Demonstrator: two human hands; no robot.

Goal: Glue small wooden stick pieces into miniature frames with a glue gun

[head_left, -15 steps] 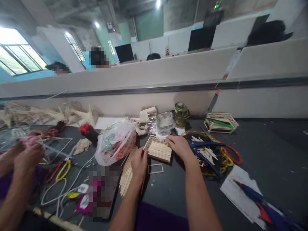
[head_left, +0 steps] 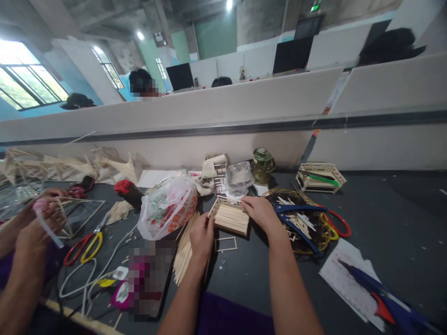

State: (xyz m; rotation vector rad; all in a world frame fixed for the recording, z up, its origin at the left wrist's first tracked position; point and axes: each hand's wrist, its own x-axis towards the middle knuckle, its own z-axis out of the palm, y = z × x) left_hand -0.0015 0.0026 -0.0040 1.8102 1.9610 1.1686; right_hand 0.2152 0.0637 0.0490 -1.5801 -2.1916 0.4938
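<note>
Between my hands is a small tray-like model [head_left: 231, 218] built of thin wooden sticks, with a slatted floor and a low openwork rail at the back. My left hand [head_left: 202, 235] grips its left side, fingers closed on the edge. At the back right corner, my right hand [head_left: 260, 213] pinches the rail; its fingertips are partly hidden. A small rectangular stick frame [head_left: 226, 250] lies on the table just in front of the model. Loose wooden sticks [head_left: 182, 260] lie in a bundle beside my left forearm.
Left of me, a co-worker's hands [head_left: 42, 218] hold a pink item near a stick frame. Scissors [head_left: 91, 244], a plastic bag [head_left: 169, 204] and a green jug [head_left: 261, 165] stand around. On the right are a basket of scraps [head_left: 296, 223], pliers [head_left: 380, 288] and another stick model [head_left: 319, 178].
My hands and the stick model stay in the same place. At the left, the co-worker's hands have shifted slightly, and a pale strip now hangs from them.
</note>
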